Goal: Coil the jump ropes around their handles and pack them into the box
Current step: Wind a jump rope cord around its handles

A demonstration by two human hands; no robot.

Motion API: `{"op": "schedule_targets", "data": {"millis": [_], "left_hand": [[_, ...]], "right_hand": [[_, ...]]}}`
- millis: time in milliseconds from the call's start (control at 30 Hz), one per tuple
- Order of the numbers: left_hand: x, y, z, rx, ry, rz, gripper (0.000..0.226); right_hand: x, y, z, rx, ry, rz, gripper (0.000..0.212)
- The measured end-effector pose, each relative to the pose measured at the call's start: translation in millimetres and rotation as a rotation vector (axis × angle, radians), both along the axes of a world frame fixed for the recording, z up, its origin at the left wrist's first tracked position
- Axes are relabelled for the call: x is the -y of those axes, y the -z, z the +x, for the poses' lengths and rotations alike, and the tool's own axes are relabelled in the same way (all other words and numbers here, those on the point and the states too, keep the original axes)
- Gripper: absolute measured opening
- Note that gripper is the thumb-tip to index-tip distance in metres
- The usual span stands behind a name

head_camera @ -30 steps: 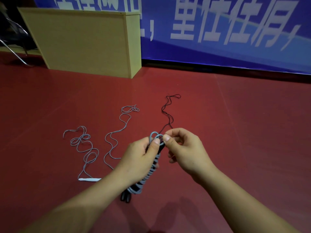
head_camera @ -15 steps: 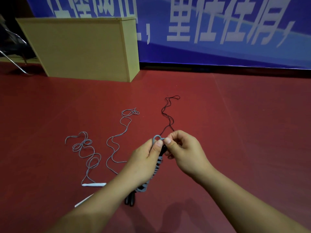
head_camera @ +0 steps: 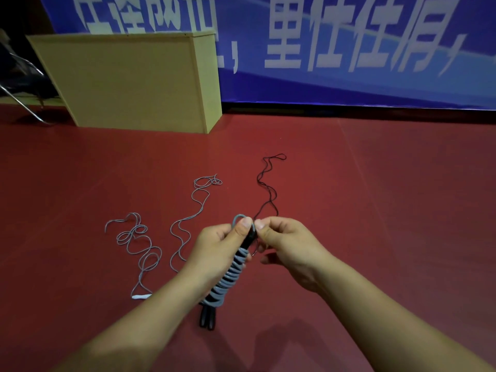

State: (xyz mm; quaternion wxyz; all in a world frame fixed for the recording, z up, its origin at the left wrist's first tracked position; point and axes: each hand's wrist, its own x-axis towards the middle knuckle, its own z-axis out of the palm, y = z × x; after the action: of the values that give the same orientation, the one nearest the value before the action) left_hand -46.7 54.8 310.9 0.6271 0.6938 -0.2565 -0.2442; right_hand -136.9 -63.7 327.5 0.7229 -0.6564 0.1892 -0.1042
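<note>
My left hand (head_camera: 217,251) grips a pair of black handles (head_camera: 207,319) with a grey jump rope (head_camera: 230,277) coiled tightly around them. A small grey loop (head_camera: 238,218) sticks up at the top, pressed under my left thumb. My right hand (head_camera: 287,248) pinches the rope end right beside that loop. Two loose grey ropes (head_camera: 137,245) (head_camera: 193,210) lie on the red floor to the left, one ending in a white handle (head_camera: 141,296). A loose black rope (head_camera: 268,189) lies on the floor beyond my hands. No box for packing can be told apart with certainty.
A tall yellow wooden cabinet (head_camera: 128,81) stands at the back left against a blue banner (head_camera: 349,44) with white characters. Metal chair legs (head_camera: 21,103) show at the far left. Red floor (head_camera: 389,210) stretches to the right.
The grey loop at the top has shrunk and my fingertips have closed in on it. The view has dropped slightly toward my hands.
</note>
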Motion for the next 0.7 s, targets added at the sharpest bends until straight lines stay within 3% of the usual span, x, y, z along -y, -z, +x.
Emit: {"op": "schedule_targets", "data": {"millis": [67, 233, 300, 467, 700], "left_hand": [[-1.1, 0.4, 4.1, 0.117, -0.011, 0.028, 0.051], [-17.8, 13.1, 28.4, 0.521, 0.026, 0.232, 0.085], [-28.1, 15.7, 35.1, 0.599, 0.029, 0.294, 0.092], [-58.6, 4.9, 46.8, 0.810, -0.045, 0.470, 0.061], [-102.3, -5.5, 69.3, 0.943, -0.122, 0.644, 0.069]], "right_hand": [[0.3, -0.6, 1.8, 0.006, 0.003, 0.019, 0.016], [-10.3, -2.1, 11.3, -0.029, 0.006, 0.062, 0.024], [-17.2, -2.3, 14.4, -0.059, -0.030, 0.036, 0.024], [-35.5, -8.4, 18.8, -0.081, -0.091, 0.114, 0.026], [-71.5, -8.2, 35.1, -0.068, -0.115, 0.419, 0.020]]}}
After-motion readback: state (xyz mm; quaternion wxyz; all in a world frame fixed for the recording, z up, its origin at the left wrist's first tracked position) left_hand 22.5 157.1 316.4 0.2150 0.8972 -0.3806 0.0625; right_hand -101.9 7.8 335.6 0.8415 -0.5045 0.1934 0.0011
